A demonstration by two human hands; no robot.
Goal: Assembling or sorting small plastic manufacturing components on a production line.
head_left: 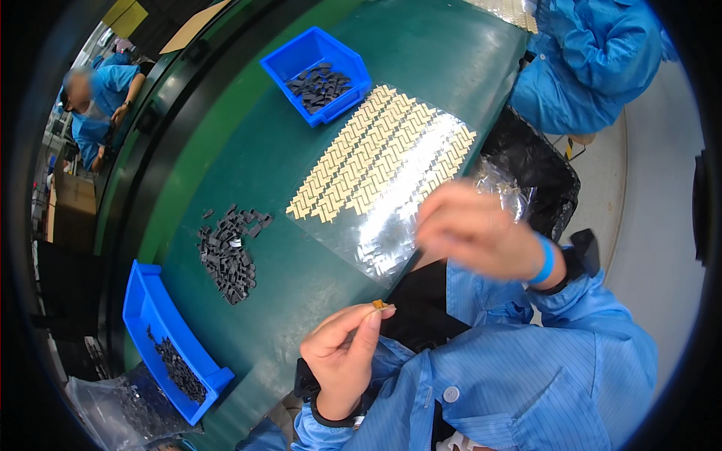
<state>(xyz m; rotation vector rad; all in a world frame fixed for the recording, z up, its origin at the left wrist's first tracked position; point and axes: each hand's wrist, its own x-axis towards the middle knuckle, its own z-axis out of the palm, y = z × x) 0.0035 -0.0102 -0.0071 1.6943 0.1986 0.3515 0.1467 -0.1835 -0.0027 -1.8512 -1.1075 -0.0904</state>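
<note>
Yellow-brown and tiny, a small piece (378, 304) is pinched at the fingertips of the person's left hand (340, 359), near the edge of a green table (421, 49). The right hand (481, 237), blurred, hovers beside a clear sheet (335, 242) bearing zigzag rows of cream pieces (331, 188); its grip cannot be told. Apparently one piece is being worked; the next move seems to need a steady pinch.

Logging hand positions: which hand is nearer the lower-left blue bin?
Left: the left hand is right of that bin; the right hand is farther, near the glossy sheet.
</note>
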